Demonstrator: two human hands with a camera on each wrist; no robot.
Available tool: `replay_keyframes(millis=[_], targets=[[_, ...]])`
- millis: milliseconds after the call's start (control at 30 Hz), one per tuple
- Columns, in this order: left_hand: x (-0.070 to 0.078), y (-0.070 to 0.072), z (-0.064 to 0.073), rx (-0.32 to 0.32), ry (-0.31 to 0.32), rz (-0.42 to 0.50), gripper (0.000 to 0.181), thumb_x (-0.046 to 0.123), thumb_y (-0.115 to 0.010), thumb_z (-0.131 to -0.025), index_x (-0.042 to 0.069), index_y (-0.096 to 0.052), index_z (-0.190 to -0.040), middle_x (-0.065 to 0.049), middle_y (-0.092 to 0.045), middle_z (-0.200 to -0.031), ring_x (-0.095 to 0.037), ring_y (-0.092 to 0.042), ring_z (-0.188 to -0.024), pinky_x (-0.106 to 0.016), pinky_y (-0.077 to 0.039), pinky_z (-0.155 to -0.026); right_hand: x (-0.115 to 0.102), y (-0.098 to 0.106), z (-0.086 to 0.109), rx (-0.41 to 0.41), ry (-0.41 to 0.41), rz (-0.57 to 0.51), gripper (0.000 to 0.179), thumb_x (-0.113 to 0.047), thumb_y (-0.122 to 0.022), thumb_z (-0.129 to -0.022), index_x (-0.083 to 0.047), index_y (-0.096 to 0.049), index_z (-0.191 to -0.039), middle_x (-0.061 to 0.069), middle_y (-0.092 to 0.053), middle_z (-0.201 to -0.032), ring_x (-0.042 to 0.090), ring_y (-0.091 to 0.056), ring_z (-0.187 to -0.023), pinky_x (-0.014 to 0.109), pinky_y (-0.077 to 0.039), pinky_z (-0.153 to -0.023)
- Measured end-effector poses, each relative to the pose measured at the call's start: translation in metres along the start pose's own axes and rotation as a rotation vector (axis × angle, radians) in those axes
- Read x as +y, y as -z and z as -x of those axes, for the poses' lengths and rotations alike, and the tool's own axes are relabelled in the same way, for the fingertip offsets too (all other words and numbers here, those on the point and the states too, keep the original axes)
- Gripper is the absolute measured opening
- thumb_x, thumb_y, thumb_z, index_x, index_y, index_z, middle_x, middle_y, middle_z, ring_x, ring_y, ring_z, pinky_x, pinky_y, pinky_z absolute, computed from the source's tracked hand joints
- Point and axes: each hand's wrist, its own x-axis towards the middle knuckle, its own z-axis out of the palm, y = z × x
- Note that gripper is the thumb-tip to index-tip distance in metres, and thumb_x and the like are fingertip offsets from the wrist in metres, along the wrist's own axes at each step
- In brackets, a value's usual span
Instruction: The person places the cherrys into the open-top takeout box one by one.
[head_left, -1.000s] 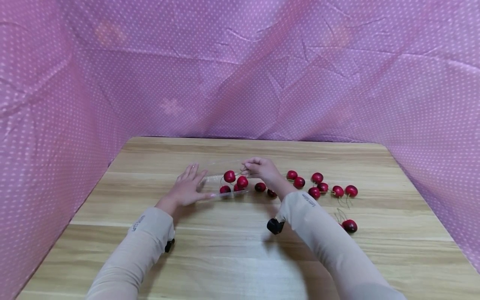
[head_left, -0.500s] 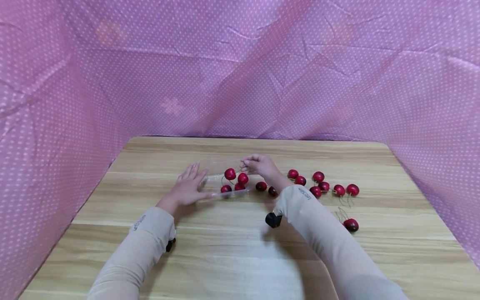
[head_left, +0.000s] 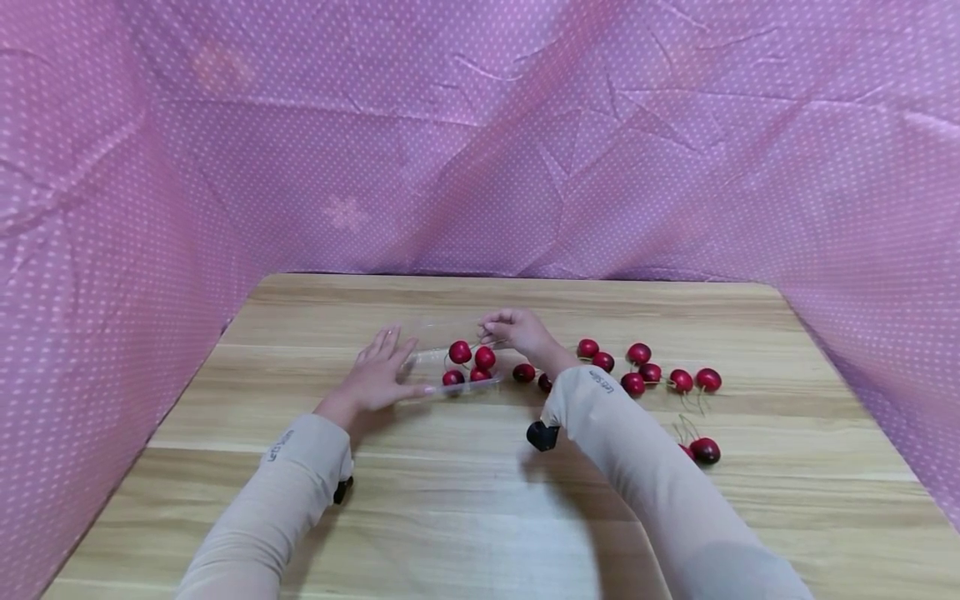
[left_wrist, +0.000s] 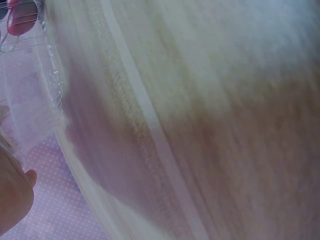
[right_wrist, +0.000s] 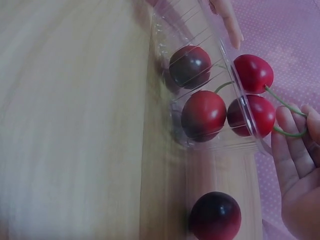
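Observation:
A clear plastic box (head_left: pixel 463 388) stands on the table near its middle. My left hand (head_left: pixel 377 383) rests against its left end with fingers spread; only part of that hand shows in the left wrist view. My right hand (head_left: pixel 521 335) pinches the joined green stems (right_wrist: pixel 290 107) of a pair of red cherries at the box's right end. One of the pair, the upper cherry (right_wrist: pixel 253 73), and the lower cherry (right_wrist: pixel 262 112) hang at the box's rim. Inside lie two more, a dark cherry (right_wrist: pixel 190 66) and a redder cherry (right_wrist: pixel 203 116).
Just right of the box a loose cherry (head_left: pixel 523 372) lies beside another, partly behind my right wrist. Several more cherries (head_left: pixel 650 372) spread across the table's right side, and a pair (head_left: pixel 705 451) sits nearer, partly covered by my sleeve. A pink dotted cloth (head_left: pixel 480 167) surrounds the table (head_left: pixel 420 517).
My right wrist and sleeve have shifted slightly up and left. The pinched cherries have moved only a little over the box. My left hand has stayed in place.

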Motion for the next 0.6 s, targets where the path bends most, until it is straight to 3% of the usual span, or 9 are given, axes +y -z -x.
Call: replay_keyframes(millis=[267,600], targets=[[-0.002,0.004,-0.003,-0.006,0.0,-0.005,0.093,0.07,-0.041,-0.071,0.012,-0.014,-0.139,-0.017,0.005,-0.142,-0.034,0.006,-0.127,-0.052,-0.005,-0.1,-0.003,-0.002,-0.008,-0.022,0.007,0.133,0.023,-0.002,-0.045,-0.088,0.011,-0.053,-0.106,0.025,-0.056,-0.097,0.03,-0.056,-0.086,0.03,-0.048,-0.074],[-0.006,0.007,-0.008,-0.015,-0.009,-0.015,0.092,0.068,-0.041,-0.073,0.011,-0.015,-0.139,-0.018,0.004,-0.142,-0.035,0.005,-0.127,-0.052,-0.006,-0.1,-0.008,-0.009,-0.016,-0.07,0.052,0.337,0.02,0.0,-0.045,-0.088,0.012,-0.055,-0.101,0.023,-0.057,-0.091,0.027,-0.058,-0.08,0.027,-0.05,-0.067]])
